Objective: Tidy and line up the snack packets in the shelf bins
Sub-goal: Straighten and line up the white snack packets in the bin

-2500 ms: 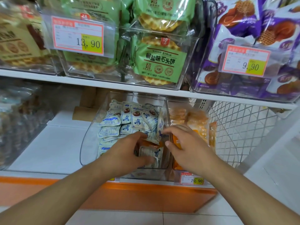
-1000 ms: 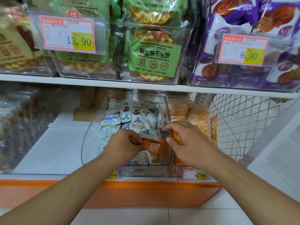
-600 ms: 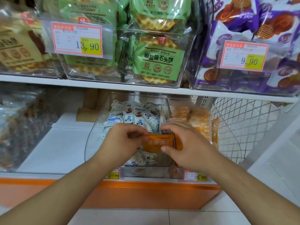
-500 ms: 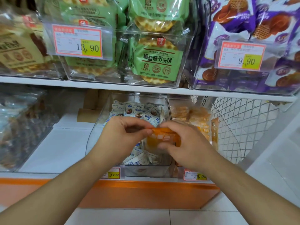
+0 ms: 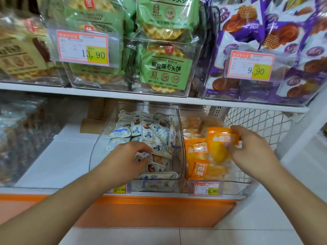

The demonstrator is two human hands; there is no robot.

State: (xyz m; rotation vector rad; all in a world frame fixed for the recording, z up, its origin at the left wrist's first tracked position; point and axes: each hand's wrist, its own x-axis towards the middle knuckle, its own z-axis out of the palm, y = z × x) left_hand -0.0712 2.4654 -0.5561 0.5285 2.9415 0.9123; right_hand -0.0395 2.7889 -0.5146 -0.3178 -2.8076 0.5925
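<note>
Two clear bins stand side by side on the lower shelf. The left bin [image 5: 99, 149] holds several small white-and-blue packets [image 5: 146, 131] in a loose heap. My left hand [image 5: 127, 160] reaches into it and pinches one white-and-blue packet [image 5: 141, 156] at the front of the heap. The right bin [image 5: 184, 161] holds several orange packets [image 5: 198, 161]. My right hand [image 5: 251, 149] grips one orange packet [image 5: 221, 140] and holds it just above the right bin's pile.
The upper shelf [image 5: 159, 99] carries clear bins of green waffle-biscuit bags [image 5: 166, 68] and purple snack bags [image 5: 276, 41] with price tags. A white wire mesh panel [image 5: 256, 124] stands right of the bins. An orange plinth [image 5: 159, 211] runs below the shelf edge. Clear bins sit far left.
The orange packet came up out of the left bin between both hands. My right hand then carried it right, over the orange bin. My left hand went back down into the white-and-blue packets.
</note>
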